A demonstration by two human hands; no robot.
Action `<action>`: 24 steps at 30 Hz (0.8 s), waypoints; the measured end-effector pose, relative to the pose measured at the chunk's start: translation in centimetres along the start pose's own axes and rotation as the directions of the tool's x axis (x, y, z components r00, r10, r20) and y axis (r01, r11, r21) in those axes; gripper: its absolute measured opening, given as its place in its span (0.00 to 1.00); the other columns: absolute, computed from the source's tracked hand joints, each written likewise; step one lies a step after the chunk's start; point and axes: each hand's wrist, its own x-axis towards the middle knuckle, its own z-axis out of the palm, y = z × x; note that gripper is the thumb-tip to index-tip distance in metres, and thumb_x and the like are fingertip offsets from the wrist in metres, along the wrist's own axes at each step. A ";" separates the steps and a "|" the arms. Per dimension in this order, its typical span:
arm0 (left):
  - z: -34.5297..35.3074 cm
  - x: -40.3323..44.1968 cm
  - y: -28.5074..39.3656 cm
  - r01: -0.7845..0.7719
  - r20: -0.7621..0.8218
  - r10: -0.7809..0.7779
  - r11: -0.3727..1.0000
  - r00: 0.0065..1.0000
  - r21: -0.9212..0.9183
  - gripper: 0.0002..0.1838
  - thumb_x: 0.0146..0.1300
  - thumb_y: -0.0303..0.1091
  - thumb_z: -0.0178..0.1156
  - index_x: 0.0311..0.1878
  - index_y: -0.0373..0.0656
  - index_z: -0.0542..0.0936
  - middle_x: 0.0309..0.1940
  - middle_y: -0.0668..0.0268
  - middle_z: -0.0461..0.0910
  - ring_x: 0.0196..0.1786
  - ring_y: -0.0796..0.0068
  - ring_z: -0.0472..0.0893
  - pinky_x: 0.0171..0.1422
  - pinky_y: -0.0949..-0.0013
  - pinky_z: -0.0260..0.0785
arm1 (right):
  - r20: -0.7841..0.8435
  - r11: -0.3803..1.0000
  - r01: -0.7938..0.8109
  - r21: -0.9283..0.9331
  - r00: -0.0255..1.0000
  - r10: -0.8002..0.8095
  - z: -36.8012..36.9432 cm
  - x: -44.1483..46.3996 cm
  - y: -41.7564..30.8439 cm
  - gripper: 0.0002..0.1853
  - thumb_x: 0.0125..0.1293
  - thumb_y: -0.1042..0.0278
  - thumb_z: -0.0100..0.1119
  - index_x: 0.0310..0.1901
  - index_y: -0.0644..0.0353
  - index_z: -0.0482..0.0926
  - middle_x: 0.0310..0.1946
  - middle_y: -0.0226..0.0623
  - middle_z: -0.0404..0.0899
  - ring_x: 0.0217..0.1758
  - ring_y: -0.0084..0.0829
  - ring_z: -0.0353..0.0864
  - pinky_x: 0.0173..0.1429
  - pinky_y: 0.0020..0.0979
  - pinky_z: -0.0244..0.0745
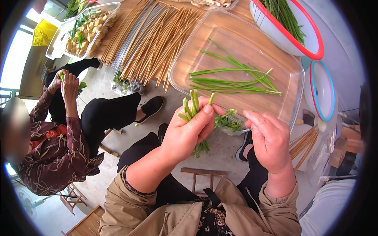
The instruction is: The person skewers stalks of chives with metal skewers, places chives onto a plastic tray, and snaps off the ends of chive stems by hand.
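Note:
My left hand (189,128) is closed around a bunch of leafy green stems (191,104). Their pale cut ends stick up past my fingers, and leaves hang out below the fist. One stem is pinched between thumb and forefinger. To its right, my right hand (268,131) has its fingers curled, thumb and forefinger together; whatever lies between them is too small or hidden to name. A short leafy sprig (228,114) shows between the two hands. Just beyond them, a clear plastic tray (179,67) holds several long thin green stalks (236,84).
Many wooden skewers (153,39) lie on the table, left of the tray. A container of tofu-like cubes (88,33) stands farther left. A red-rimmed basin (315,39) holds long greens (281,17). Another person (59,145) sits at left, hands on greenery.

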 end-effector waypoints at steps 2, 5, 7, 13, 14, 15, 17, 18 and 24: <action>0.0 0.0 0.0 -0.008 -0.003 0.008 1.000 1.000 0.008 0.14 0.75 0.37 0.43 0.45 0.38 0.76 0.15 0.71 0.64 0.17 0.84 0.59 0.22 0.77 0.52 | 0.000 1.000 0.001 -0.005 1.000 -0.001 0.0 0.0 0.0 0.16 0.56 0.81 0.57 0.47 0.58 0.80 0.25 0.37 0.79 0.26 0.37 0.81 0.29 0.32 0.73; 0.3 0.0 0.2 -0.008 -0.025 0.009 1.000 1.000 0.023 0.14 0.74 0.36 0.43 0.44 0.37 0.76 0.14 0.72 0.64 0.17 0.85 0.58 0.22 0.77 0.52 | 0.003 1.000 0.002 -0.006 1.000 -0.002 0.0 0.0 0.1 0.16 0.56 0.81 0.57 0.48 0.58 0.80 0.25 0.37 0.79 0.26 0.37 0.81 0.29 0.32 0.73; 0.4 0.0 0.2 -0.001 -0.043 0.003 1.000 0.999 0.031 0.14 0.74 0.35 0.43 0.44 0.37 0.76 0.14 0.72 0.63 0.17 0.85 0.58 0.22 0.77 0.51 | 0.004 1.000 -0.004 -0.011 1.000 0.004 0.0 0.0 0.0 0.16 0.56 0.81 0.57 0.48 0.58 0.80 0.25 0.37 0.79 0.26 0.37 0.81 0.29 0.32 0.73; 0.4 0.1 0.2 -0.073 -0.093 0.094 0.975 0.991 0.211 0.14 0.73 0.33 0.45 0.43 0.35 0.78 0.16 0.75 0.64 0.18 0.88 0.59 0.24 0.79 0.51 | 0.008 0.999 -0.003 -0.046 1.000 0.003 -0.1 0.0 -0.1 0.16 0.56 0.81 0.57 0.48 0.58 0.81 0.26 0.36 0.79 0.26 0.37 0.81 0.28 0.33 0.73; 0.4 0.1 0.0 -0.103 -0.096 0.133 0.958 0.986 0.268 0.13 0.73 0.33 0.46 0.43 0.35 0.79 0.16 0.76 0.64 0.19 0.89 0.60 0.25 0.79 0.52 | 0.008 0.999 -0.003 -0.046 1.000 0.003 -0.1 0.0 -0.1 0.16 0.56 0.81 0.57 0.48 0.58 0.81 0.26 0.36 0.79 0.26 0.37 0.81 0.28 0.33 0.73; 0.4 0.1 -0.1 -0.132 -0.097 0.172 0.936 0.980 0.325 0.13 0.73 0.32 0.47 0.43 0.35 0.79 0.17 0.77 0.64 0.20 0.90 0.60 0.26 0.80 0.52 | 0.006 0.999 0.000 -0.050 1.000 0.000 -0.1 0.0 -0.1 0.16 0.56 0.81 0.57 0.48 0.58 0.81 0.26 0.36 0.79 0.26 0.37 0.81 0.28 0.33 0.72; 0.6 0.0 -0.1 -0.129 -0.094 0.169 0.934 0.981 0.333 0.12 0.72 0.32 0.48 0.43 0.35 0.79 0.17 0.77 0.65 0.21 0.90 0.61 0.27 0.80 0.53 | 0.004 0.999 0.003 -0.054 1.000 -0.003 -0.1 0.0 -0.1 0.16 0.56 0.81 0.58 0.48 0.58 0.81 0.25 0.36 0.79 0.26 0.37 0.80 0.28 0.33 0.72; 0.6 0.0 -0.1 -0.126 -0.090 0.166 0.931 0.982 0.342 0.12 0.72 0.31 0.49 0.42 0.36 0.80 0.18 0.78 0.65 0.23 0.91 0.61 0.28 0.81 0.54 | 0.004 0.998 0.005 -0.057 1.000 -0.004 0.0 0.0 -0.2 0.17 0.56 0.81 0.58 0.47 0.58 0.81 0.25 0.35 0.79 0.25 0.37 0.80 0.28 0.33 0.72; 0.8 0.1 -0.5 -0.144 -0.083 0.185 0.921 0.979 0.361 0.10 0.71 0.31 0.51 0.41 0.37 0.81 0.23 0.78 0.68 0.26 0.91 0.63 0.30 0.80 0.57 | 0.004 0.999 -0.002 -0.052 1.000 0.002 0.1 0.0 -0.3 0.17 0.55 0.81 0.59 0.47 0.57 0.81 0.23 0.35 0.77 0.24 0.37 0.78 0.27 0.34 0.71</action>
